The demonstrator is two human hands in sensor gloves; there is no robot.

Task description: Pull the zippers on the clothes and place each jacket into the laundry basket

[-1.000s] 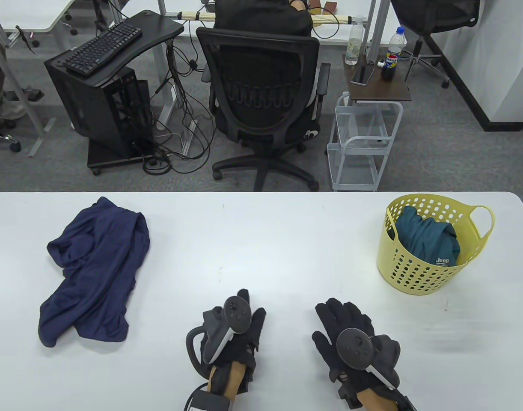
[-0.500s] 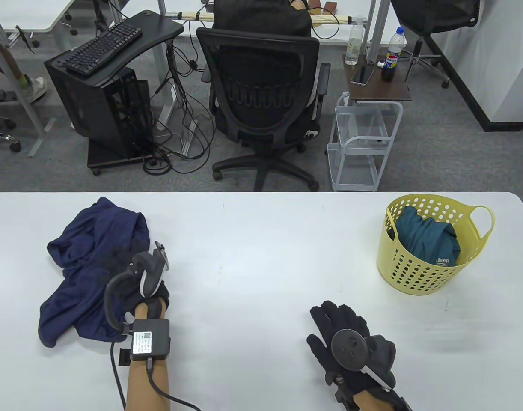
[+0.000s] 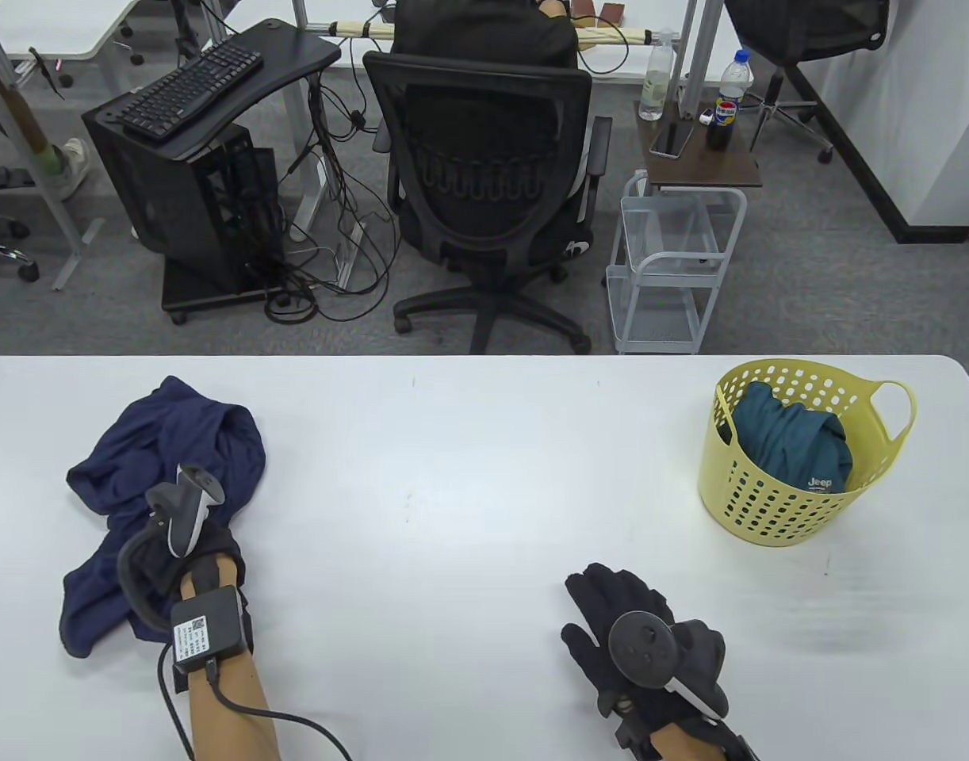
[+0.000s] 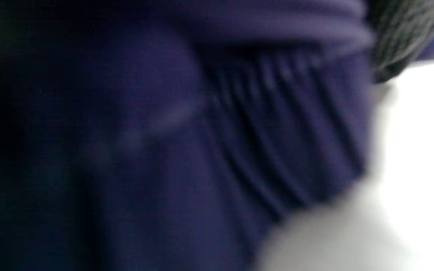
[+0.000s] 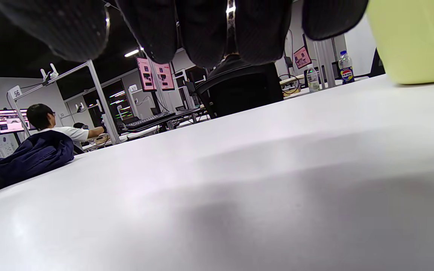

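Observation:
A crumpled navy jacket (image 3: 175,436) lies at the left of the white table (image 3: 469,444). My left hand (image 3: 166,557) sits on its lower middle and grips the cloth, the fingers hidden under the tracker. Blurred navy fabric (image 4: 202,131) fills the left wrist view, with no zipper visible. My right hand (image 3: 603,610) rests flat on the table near the front edge, fingers spread, holding nothing. The yellow laundry basket (image 3: 770,507) stands at the right with a teal jacket (image 3: 786,444) inside. The right wrist view shows the basket (image 5: 413,45) close by and the navy jacket (image 5: 32,158) far left.
Beyond the table's far edge stand a black office chair (image 3: 484,182), a white wire cart (image 3: 667,261) and a black computer stand (image 3: 191,190). A person sits at a desk in the background of the right wrist view.
My left hand went from the front middle of the table to the navy jacket, then pulled it a little to the left and bunched it. The right hand barely shifted.

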